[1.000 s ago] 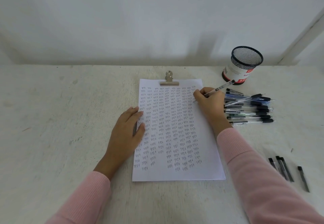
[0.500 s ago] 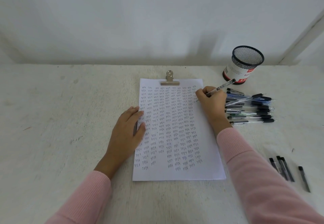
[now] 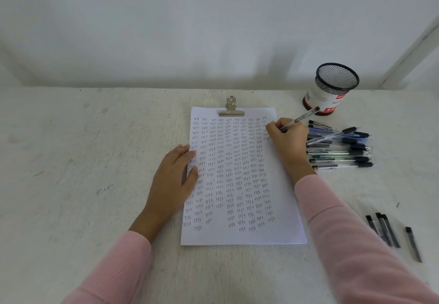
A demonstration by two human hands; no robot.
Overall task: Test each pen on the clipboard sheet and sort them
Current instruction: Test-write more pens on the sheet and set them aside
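While the right hand (image 3: 288, 138) has its grip clamped on a clear-barrelled pen (image 3: 300, 119), the tip is down at the right margin of the clipboard sheet (image 3: 282, 185), partway down a column of small "test" words; the tip itself is hidden behind the fingers. The barrel slants up and away from the grip toward the mesh pen cup (image 3: 331, 88) beyond it. The left hand (image 3: 174, 180) lies flat with its fingers spread, nothing clamped in it, pressing the sheet's opposite edge to the counter (image 3: 83, 161).

The step in hand looks like writing one more test word. To do it well, keep the strokes short and even and the pressure light, so a faint or skipping line shows plainly against the neighbouring marks. There is little bare paper left just under the grip at this margin, so the word should stay small and inside the edge. The flat palm should stay put, since the metal clip (image 3: 231, 110) pins only the top.

Just outward of the grip lies the stack of pens (image 3: 339, 148), side by side; well nearer the body and outward, a few dark pens (image 3: 386, 231) lie apart. Judging by the ink, this pen would go to one of those groups.
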